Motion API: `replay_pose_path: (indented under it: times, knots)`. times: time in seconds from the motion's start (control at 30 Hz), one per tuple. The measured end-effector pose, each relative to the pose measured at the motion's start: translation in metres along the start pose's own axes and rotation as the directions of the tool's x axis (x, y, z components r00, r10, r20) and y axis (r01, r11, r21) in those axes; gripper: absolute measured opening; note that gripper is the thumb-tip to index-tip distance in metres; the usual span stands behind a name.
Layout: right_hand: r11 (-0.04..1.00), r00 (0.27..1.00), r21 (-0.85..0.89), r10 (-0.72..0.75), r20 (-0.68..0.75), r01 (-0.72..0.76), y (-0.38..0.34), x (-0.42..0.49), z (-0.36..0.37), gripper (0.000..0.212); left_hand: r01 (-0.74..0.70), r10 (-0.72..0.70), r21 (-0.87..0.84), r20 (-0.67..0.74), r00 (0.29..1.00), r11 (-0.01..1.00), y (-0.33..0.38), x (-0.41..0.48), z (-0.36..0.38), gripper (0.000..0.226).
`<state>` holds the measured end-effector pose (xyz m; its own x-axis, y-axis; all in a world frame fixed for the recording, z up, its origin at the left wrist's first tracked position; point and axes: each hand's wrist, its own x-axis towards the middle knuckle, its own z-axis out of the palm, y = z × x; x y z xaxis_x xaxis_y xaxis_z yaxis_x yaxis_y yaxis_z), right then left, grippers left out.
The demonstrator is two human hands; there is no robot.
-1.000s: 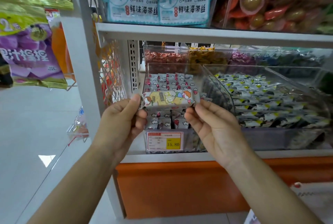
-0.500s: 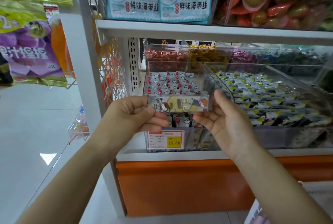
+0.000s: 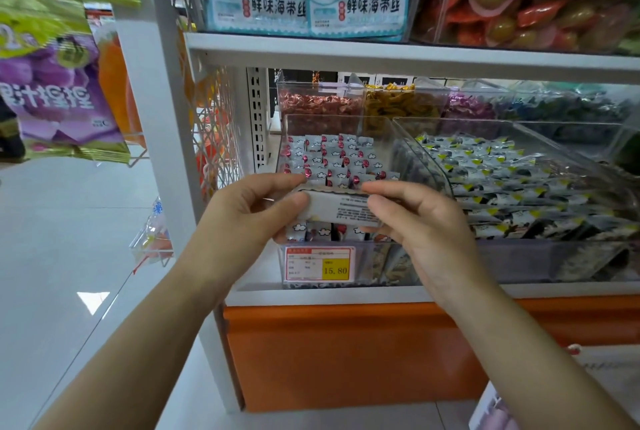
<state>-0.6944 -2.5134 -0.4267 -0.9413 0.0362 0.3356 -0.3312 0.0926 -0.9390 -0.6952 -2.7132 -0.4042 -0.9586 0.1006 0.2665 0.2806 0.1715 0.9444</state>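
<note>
a yellow price tag (image 3: 319, 263) reading 15.80 marks the front of a clear bin (image 3: 381, 133) of cloud-printed sweets (image 3: 332, 156), while blue bags (image 3: 360, 4) on the white shelf (image 3: 381, 55) above read 鲜味海带丝. a white snack packet (image 3: 341, 210), its back panel of print too small to read turned to the camera, is held level just over the bin's front edge: the left hand (image 3: 242, 218) pinches one end, the right hand (image 3: 422, 225) the other, each grip clasped on the packet. an orange base panel (image 3: 346, 353) runs below, beside a pale glossy shop floor (image 3: 52, 256).
</note>
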Motion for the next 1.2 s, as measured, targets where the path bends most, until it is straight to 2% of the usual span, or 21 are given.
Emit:
replay_pose_path:
  times: [0.2, 0.27, 0.4, 0.5, 0.6, 0.73, 0.9, 1.13, 1.2]
  knots:
    - [0.998, 0.998, -0.047, -0.032, -0.052, 0.029, -0.0023, -0.0001, 0.0004, 0.01, -0.036, 0.036, -0.005, 0.069, 0.997, 0.999, 0.0042, -0.0004, -0.0014, 0.03]
    - [0.999, 0.997, -0.043, -0.035, -0.073, 0.032, -0.0023, 0.0003, 0.0005, 0.006, -0.05, 0.046, 0.041, 0.091, 0.995, 0.998, 0.0036, -0.0004, -0.0012, 0.03]
    - [0.997, 0.992, -0.043, -0.074, -0.098, 0.07, -0.0008, 0.0, -0.0003, 0.025, -0.072, 0.058, 0.095, 0.139, 0.989, 0.993, 0.002, -0.0012, 0.0011, 0.032]
    - [0.991, 0.99, -0.089, -0.107, -0.092, 0.099, -0.0004, -0.0001, 0.0001, 0.022, -0.064, 0.057, 0.054, 0.115, 0.992, 0.997, 0.0036, -0.0009, 0.0005, 0.02]
    - [0.978, 0.986, -0.17, -0.134, -0.094, 0.117, 0.0001, -0.0003, 0.0004, 0.016, -0.109, 0.101, 0.136, 0.061, 0.993, 0.985, 0.0028, 0.0004, -0.001, 0.016]
    - [0.994, 0.996, -0.093, -0.062, -0.067, 0.056, -0.0009, -0.0007, 0.0035, 0.009, -0.127, 0.136, 0.243, -0.019, 0.991, 0.961, 0.0009, 0.0001, 0.0011, 0.02]
    - [1.0, 1.0, 0.007, 0.0, -0.007, 0.0, -0.0043, -0.0013, 0.0066, 0.015, -0.08, 0.11, 0.221, -0.123, 0.986, 0.972, -0.002, 0.0019, 0.0026, 0.023]
    - [0.988, 0.995, 0.118, 0.097, -0.006, -0.096, -0.0039, -0.0008, 0.0062, 0.025, -0.104, 0.126, 0.196, -0.103, 0.987, 0.975, -0.0047, 0.0024, 0.0049, 0.026]
    - [0.984, 0.993, 0.145, 0.108, -0.046, -0.101, -0.0028, -0.0007, 0.0056, 0.023, -0.118, 0.125, 0.164, -0.036, 0.991, 0.979, -0.0036, 0.0013, 0.0064, 0.026]
